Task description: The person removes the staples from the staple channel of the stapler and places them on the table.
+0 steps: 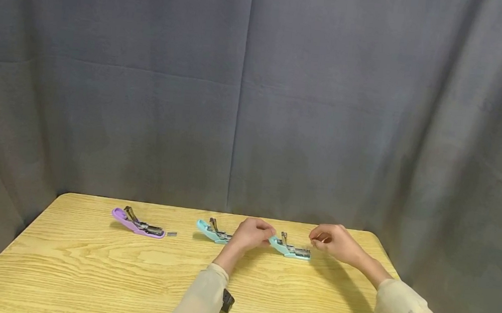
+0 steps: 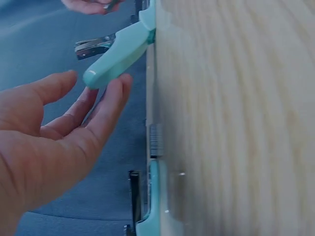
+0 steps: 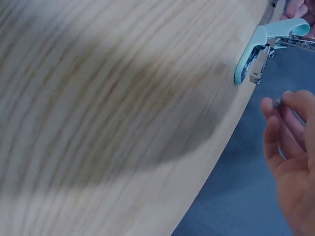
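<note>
A teal stapler (image 1: 289, 252) stands opened on the table, its metal magazine exposed. My left hand (image 1: 250, 234) is at the raised end of its teal handle. In the left wrist view, fingertips (image 2: 125, 83) meet the underside of the handle (image 2: 115, 56), while the thumb stays apart from it. Beyond the stapler's front end, my right hand (image 1: 335, 241) is raised off the table. Between its thumb and index finger it pinches a small grey strip of staples (image 3: 277, 103), mostly covered by the fingertips.
A second opened teal stapler (image 1: 211, 232) is left of my left hand, partly hidden by it. A staple strip (image 2: 155, 140) lies by its front end. Farther left sits an opened purple stapler (image 1: 137, 225) with another staple strip (image 1: 172, 234). A grey curtain (image 1: 238, 100) hangs behind the table.
</note>
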`<state>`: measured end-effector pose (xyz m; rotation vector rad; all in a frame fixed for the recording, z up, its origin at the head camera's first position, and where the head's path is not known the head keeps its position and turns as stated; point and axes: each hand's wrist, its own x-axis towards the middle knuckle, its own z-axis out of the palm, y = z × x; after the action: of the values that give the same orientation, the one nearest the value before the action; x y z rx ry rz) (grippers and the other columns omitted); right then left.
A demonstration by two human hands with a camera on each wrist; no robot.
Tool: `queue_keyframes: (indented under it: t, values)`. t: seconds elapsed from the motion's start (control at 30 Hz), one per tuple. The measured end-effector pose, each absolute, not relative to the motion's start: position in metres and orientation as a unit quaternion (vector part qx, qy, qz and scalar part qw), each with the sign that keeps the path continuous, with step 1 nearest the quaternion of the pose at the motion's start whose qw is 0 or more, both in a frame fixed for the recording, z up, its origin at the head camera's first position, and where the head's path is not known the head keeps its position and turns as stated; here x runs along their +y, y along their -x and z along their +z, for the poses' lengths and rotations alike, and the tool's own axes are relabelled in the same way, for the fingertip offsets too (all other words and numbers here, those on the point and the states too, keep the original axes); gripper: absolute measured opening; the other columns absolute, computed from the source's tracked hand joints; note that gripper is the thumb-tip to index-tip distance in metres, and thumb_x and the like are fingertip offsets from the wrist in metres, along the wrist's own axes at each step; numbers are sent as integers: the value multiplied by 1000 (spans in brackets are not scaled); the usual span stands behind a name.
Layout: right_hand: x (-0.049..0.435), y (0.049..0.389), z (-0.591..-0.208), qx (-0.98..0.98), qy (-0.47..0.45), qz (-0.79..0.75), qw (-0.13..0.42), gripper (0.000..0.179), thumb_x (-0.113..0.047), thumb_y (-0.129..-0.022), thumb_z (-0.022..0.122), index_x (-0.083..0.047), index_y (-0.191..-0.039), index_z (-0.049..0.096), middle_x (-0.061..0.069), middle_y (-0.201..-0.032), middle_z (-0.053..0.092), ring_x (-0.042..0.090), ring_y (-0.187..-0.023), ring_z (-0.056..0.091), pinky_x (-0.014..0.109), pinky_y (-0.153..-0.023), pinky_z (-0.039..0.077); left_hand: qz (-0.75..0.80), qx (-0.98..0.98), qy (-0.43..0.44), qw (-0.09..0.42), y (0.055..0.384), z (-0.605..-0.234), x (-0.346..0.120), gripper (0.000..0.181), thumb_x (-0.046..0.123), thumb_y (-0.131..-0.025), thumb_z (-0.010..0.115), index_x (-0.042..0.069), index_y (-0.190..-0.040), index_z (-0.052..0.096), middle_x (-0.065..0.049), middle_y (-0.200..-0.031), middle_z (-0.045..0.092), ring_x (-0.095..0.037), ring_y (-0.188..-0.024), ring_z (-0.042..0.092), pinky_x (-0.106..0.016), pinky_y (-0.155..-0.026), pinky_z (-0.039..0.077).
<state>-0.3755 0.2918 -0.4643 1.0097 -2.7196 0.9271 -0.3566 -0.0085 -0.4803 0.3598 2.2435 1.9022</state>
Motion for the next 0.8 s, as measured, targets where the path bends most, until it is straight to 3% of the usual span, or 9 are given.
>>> queue_keyframes:
  t: [0.27,0.53,0.67,0.8]
  values:
    - [290,375,-475,-902,-321,279,70,12,0,-90,74,-5,-100,77,-2,-95,74,11,-83,67,42,-71,56,581,801,-141,1,357,-468,-36,22,22,-105,60,11,-118,74,-4,-109,70,-24,-96,67,-42,-79,55]
    - [290,373,-493,-908,-302,282,64,17,4,-89,74,-10,-99,77,-1,-101,74,16,-91,68,54,-82,54,502,835,-209,-77,346,-446,-75,20,16,-105,58,13,-118,73,-1,-112,72,-19,-99,66,-39,-83,54]
    - [286,373,-502,-907,-306,280,67,16,2,-89,77,-12,-97,76,-3,-98,74,13,-90,68,53,-85,54,465,846,-241,-97,339,-439,-95,20,15,-106,57,14,-119,72,1,-113,70,-16,-100,63,-38,-87,52]
    - [281,374,-507,-906,-305,284,71,17,3,-87,78,-11,-97,76,-2,-97,74,12,-87,68,44,-83,56,429,851,-280,-114,335,-439,-111,19,14,-105,58,15,-120,71,1,-115,70,-15,-101,63,-42,-91,51]
